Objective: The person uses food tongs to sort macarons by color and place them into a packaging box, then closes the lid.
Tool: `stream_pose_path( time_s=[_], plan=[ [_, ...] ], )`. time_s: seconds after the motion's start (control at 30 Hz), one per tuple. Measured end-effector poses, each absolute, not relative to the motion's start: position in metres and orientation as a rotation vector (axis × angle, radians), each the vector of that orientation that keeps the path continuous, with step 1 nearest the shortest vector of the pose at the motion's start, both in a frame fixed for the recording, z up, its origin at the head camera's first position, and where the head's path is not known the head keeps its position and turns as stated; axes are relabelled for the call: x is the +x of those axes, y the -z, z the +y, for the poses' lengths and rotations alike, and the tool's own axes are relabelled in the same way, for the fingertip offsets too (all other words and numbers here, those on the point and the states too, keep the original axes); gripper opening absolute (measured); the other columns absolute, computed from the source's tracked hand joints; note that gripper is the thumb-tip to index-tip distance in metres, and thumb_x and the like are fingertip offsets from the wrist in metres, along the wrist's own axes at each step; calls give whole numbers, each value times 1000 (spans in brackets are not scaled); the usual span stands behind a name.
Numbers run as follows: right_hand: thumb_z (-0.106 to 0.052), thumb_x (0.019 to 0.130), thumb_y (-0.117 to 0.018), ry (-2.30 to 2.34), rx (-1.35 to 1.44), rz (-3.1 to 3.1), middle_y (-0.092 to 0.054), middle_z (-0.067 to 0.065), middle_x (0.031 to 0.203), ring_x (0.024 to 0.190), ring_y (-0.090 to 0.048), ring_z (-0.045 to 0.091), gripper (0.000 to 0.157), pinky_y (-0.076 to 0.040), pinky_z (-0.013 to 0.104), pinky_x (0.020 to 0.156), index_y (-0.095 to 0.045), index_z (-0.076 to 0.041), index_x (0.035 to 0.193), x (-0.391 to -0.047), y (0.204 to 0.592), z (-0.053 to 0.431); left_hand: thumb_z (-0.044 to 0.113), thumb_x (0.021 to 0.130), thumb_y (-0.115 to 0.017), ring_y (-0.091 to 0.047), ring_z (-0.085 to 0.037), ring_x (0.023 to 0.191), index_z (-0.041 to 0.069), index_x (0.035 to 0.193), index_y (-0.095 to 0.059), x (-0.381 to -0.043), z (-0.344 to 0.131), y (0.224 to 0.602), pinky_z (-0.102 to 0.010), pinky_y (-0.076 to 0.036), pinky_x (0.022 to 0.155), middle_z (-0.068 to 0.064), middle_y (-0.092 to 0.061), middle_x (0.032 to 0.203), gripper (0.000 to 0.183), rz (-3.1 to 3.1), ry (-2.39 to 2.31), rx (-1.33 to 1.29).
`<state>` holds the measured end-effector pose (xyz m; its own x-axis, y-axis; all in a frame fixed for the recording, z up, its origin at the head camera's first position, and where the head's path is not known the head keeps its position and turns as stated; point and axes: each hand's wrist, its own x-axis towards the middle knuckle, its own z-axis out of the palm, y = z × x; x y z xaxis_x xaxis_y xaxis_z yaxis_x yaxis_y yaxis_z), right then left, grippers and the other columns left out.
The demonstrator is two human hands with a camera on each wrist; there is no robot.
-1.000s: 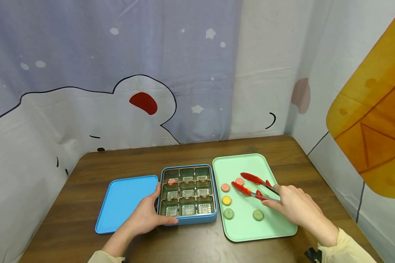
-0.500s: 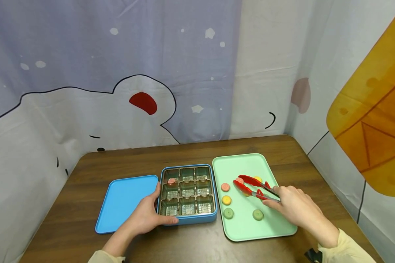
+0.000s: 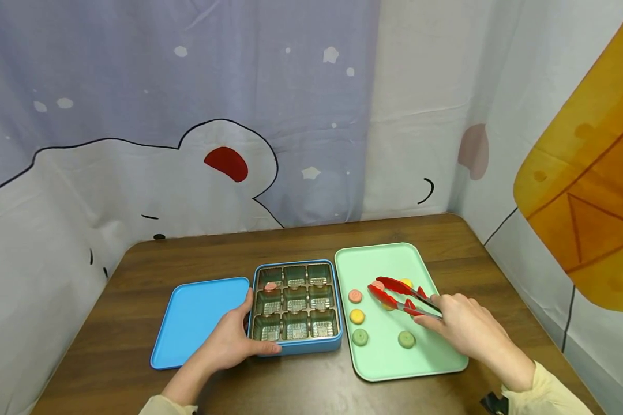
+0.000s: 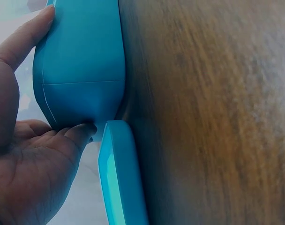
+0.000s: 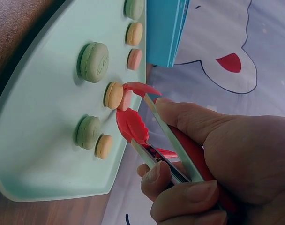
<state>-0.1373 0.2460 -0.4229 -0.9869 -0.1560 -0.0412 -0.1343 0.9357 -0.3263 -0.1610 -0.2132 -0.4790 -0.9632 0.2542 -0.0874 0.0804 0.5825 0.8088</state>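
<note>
My left hand (image 3: 232,339) grips the near left corner of a blue box (image 3: 311,346), thumb along its front wall and fingers at its left side. A gold insert with several compartments fills the box; a pink macaron (image 3: 270,286) lies in the far left one. Over a pale green tray (image 3: 381,363), my right hand (image 3: 469,324) holds red-tipped tongs (image 3: 381,296). Their tips stand on either side of another pink macaron (image 5: 125,99), beside a yellow macaron (image 5: 114,95). Whether both tips touch it, I cannot tell.
A blue lid (image 3: 199,317) lies left of the box, close to it. More macarons sit on the tray: a pink one (image 3: 355,295), yellow ones (image 3: 357,316) and green ones (image 3: 407,339). A printed curtain (image 3: 311,115) hangs behind the wooden table (image 3: 291,386).
The tongs have narrowed, and their tips now lie around the far pink macaron. That shift came in the first half second; since then they have stayed still. The left hand and box have not moved.
</note>
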Motion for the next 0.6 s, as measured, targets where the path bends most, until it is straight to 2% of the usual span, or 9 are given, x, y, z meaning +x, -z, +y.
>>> stream_pose_path(
  time_s=[0.2, 0.43, 0.53, 0.6],
  plan=[
    [-51, 93, -80, 503, -241, 3050, -51, -3, 65, 60, -50, 22, 42, -35, 38, 50, -75, -11, 103, -138, 418, 246, 46, 65, -103, -39, -35, 148, -8, 166, -8, -160, -213, 478, -53, -39, 114, -25, -34, 166, 148, 2623, -1313, 273],
    [-64, 90, -77, 497, -249, 3057, -60, 1, 74, 63, -53, 24, 62, -38, 39, 50, -75, -6, 113, -142, 405, 246, 46, 65, -103, -38, -38, 149, -8, 165, -8, -160, -213, 477, -55, -38, 114, -27, -34, 165, 148, 2629, -1309, 276],
    [-62, 90, -77, 503, -274, 3068, -60, 1, 75, 63, -53, 24, 57, -39, 39, 50, -75, -8, 109, -143, 400, 245, 45, 65, -103, -39, -36, 148, -8, 165, -9, -160, -212, 477, -54, -39, 114, -26, -33, 166, 147, 2623, -1321, 278],
    [-57, 92, -79, 505, -303, 3084, -58, 0, 72, 62, -53, 23, 48, -38, 38, 50, -74, -10, 103, -144, 397, 244, 45, 65, -103, -39, -35, 148, -8, 165, -9, -160, -212, 477, -53, -39, 114, -26, -32, 166, 147, 2621, -1330, 282]
  ],
)
